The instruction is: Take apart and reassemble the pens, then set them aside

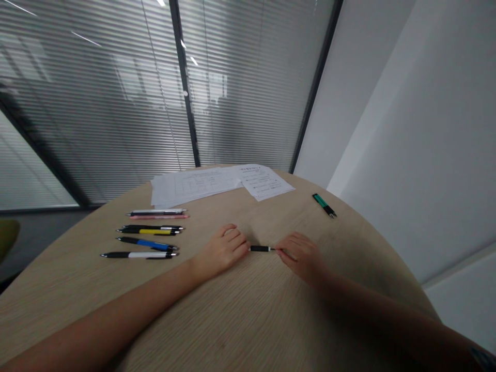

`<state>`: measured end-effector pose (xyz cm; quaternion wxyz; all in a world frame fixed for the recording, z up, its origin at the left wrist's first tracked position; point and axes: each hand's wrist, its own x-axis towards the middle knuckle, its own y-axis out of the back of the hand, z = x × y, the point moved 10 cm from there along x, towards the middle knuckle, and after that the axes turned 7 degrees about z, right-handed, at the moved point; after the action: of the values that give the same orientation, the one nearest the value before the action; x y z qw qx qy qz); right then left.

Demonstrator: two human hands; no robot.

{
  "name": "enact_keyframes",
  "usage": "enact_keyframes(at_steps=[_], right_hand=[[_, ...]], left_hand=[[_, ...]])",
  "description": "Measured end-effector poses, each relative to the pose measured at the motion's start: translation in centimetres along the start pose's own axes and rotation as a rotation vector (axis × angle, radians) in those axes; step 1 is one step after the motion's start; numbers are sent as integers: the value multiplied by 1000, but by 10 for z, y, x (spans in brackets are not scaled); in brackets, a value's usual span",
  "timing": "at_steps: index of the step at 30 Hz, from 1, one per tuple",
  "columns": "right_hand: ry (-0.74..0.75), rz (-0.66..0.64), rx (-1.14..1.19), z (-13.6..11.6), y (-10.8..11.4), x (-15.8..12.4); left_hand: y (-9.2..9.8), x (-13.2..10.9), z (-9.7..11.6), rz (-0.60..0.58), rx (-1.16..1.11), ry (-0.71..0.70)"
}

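Observation:
A short black pen barrel (pixel 260 248) with a metal tip lies level above the wooden table, between my two hands. My left hand (pixel 222 251) pinches its far-left end, and my right hand (pixel 300 257) has its fingertips on the tip end. Both hands rest low on the table. To the left of my left hand lie several pens in a loose row, among them a blue-and-black pen (pixel 147 243) and a white-and-black pen (pixel 139 254).
The round pale wood table (pixel 248 315) curves away at both sides. Printed paper sheets (pixel 217 185) lie at its far edge, and a green-and-black marker (pixel 324 205) lies to the right. Glass walls with slatted blinds (pixel 116 103) stand behind, with a white wall (pixel 406 129) at right.

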<state>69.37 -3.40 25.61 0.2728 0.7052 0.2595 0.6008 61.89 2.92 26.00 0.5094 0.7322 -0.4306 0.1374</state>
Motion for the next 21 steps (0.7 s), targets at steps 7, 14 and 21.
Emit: enact_keyframes(at_steps=[7, 14, 21], right_hand=[[-43, 45, 51, 4, 2, 1], [-132, 96, 186, 11, 3, 1], [-76, 73, 219, -4, 0, -1]], left_hand=[[3, 1, 2, 27, -5, -20], [1, -1, 1, 33, -19, -9], [7, 4, 9, 38, -19, -35]])
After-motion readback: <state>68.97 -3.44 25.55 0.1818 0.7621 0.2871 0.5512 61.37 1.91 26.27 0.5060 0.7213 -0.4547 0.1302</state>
